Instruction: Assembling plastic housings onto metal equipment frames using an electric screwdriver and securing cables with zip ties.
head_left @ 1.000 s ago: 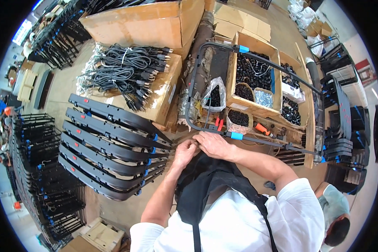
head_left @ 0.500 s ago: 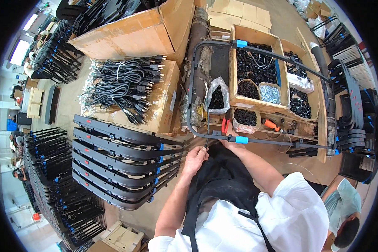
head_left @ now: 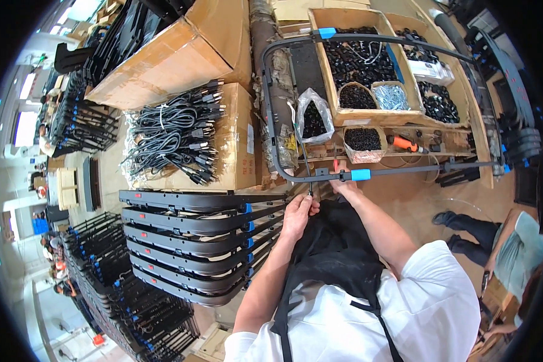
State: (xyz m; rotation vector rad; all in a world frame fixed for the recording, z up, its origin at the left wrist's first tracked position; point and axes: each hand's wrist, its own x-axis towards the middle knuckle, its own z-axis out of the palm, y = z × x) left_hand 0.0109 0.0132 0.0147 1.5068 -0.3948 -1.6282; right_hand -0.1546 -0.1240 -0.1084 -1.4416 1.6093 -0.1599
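Black cable (head_left: 306,161) runs from the left hand (head_left: 300,212), fingers closed around it, to the tubular frame (head_left: 416,170) at picture centre; whether it is fastened cannot be told. The frame's lower bar partly hides the right hand (head_left: 347,187), grip unclear, beside a red handle (head_left: 335,163). A parts box (head_left: 392,117) sits upper right, stacked black panels (head_left: 181,221) left.

Forward of the left hand (head_left: 300,216) and right hand (head_left: 346,187), the way is crossed by the frame's near bar (head_left: 416,169). Left side blocked by panels (head_left: 190,247). Inside the frame, a narrow gap is left between bag (head_left: 315,119) and tub (head_left: 364,146), partly taken up by the red tool (head_left: 335,159). Farther reach is obstructed by the crate (head_left: 398,118). Open floor (head_left: 419,205) is left beside the right forearm, bounded by a co-worker's legs (head_left: 473,232).
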